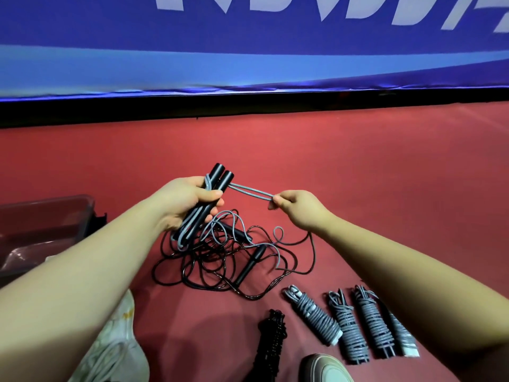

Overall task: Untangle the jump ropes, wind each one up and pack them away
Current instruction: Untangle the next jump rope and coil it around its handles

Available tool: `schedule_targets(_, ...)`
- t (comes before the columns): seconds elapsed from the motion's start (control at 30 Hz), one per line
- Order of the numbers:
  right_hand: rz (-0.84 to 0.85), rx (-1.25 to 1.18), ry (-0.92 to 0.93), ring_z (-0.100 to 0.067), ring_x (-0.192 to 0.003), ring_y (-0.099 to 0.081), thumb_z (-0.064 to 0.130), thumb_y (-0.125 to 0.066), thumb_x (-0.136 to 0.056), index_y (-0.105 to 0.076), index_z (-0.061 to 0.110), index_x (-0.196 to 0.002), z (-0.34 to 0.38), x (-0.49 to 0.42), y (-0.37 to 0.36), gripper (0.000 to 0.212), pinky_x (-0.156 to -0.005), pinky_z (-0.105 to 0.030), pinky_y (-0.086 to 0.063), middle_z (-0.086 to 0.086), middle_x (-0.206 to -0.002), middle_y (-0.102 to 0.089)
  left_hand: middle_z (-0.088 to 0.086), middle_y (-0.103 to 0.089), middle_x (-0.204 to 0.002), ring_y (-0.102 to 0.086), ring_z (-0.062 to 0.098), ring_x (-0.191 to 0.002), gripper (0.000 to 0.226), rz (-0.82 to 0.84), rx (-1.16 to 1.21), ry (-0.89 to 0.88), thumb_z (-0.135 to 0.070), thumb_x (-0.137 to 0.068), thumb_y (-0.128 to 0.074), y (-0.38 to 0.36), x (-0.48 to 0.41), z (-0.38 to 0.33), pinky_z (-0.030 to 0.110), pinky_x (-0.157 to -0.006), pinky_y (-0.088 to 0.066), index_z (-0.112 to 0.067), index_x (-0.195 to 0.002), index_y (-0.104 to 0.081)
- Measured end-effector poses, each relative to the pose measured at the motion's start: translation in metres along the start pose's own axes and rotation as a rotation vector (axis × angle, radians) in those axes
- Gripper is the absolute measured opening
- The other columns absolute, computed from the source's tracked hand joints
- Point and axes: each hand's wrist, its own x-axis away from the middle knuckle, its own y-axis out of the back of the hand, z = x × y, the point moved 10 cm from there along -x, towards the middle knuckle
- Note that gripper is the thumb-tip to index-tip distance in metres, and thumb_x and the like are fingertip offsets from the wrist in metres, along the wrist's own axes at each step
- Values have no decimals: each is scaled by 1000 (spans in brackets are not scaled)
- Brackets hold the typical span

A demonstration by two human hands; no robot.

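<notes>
Left hand grips paired black handles; right hand pinches grey cord taut beside them. Judgement: wind tight, even turns.

Red floor, matte, evenly lit. Blue banner with large white lettering runs across the back. A black strip lines its base at the floor.

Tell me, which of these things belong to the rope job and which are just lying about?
Job: handles in left hand, grey rope pinched by right hand, black tangle, wound grey ropes, wound black rope, bin (likely for packing).
Lying about: shoes, banner.
</notes>
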Motion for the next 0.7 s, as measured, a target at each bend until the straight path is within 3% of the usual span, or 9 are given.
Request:
schedule_targets(0.13, 48, -379, -155, -12, -52, -31, 11, -42, -99, -63, 13, -98, -15, -7, -11, 20, -45, -21, -27, -1, -68, -48, 12, -58, -71, -54, 14, -46, 11, -5, -51, 1, 5, -90, -53, -5, -3, 6, 21, -41, -47, -5, -92, -56)
schedule_targets(0.23, 170, -350, -152, -9, -46, -26, 9, -40, -99, -58, 17, -94, -3, 0, -24, 20, -36, -14, -20, 1, -61, -41, 13, -58, -72, -54, 15, -45, 11, -67, -8, 2, 5, -90, -54, 2, -9, 7, 22, -39, -46, -5, -90, -56)
schedule_targets(0.3, 185, -316, -126, -10, -45, -27, 8, -40, -98, -56, 16, -79, 10, 3, -19, 27, -38, -16, -20, 2, -58, -38, 13, -58, -72, -54, 15, -45, 10, -91, -19, 17, 5, -89, -55, 6, -11, 9, 22, -39, -47, -5, -90, -57)
schedule_targets(0.37, 199, -340, -90, -11, -45, -28, 20, -43, -99, -51, 18, -70, 26, 8, -12, 30, -41, -19, -21, 2, -56, -35, 12, -58, -72, -52, 15, -46, 12, -86, -89, 17, 5, -89, -55, 7, -13, 10, 22, -40, -47, -5, -95, -58)
schedule_targets(0.47, 205, -139, 42, -10, -49, -31, 43, -56, -90, -50, 20, -68, 56, 16, 0, 33, -47, -22, -25, 6, -56, -37, 9, -57, -72, -51, 15, -49, 23, -46, -341, -31, 3, -89, -57, -7, -13, 6, 22, -42, -47, -12, -107, -59)
schedule_targets(0.57, 165, 176, 157, -9, -56, -41, 37, -59, -90, -54, 18, -73, 76, 18, 12, 25, -51, -23, -31, 7, -59, -44, 4, -55, -66, -50, 14, -47, 26, 43, -623, -83, 1, -89, -59, -33, -9, 6, 22, -42, -45, -15, -109, -59)
schedule_targets(0.7, 97, 414, 179, -22, -75, -54, 46, -49, -93, -63, 11, -84, 76, 13, 26, 39, -67, -31, -43, -3, -74, -57, 8, -61, -71, -56, 19, -56, 24, 217, -749, -63, -5, -87, -64, -56, 1, 13, 30, -56, -49, -18, -108, -60)
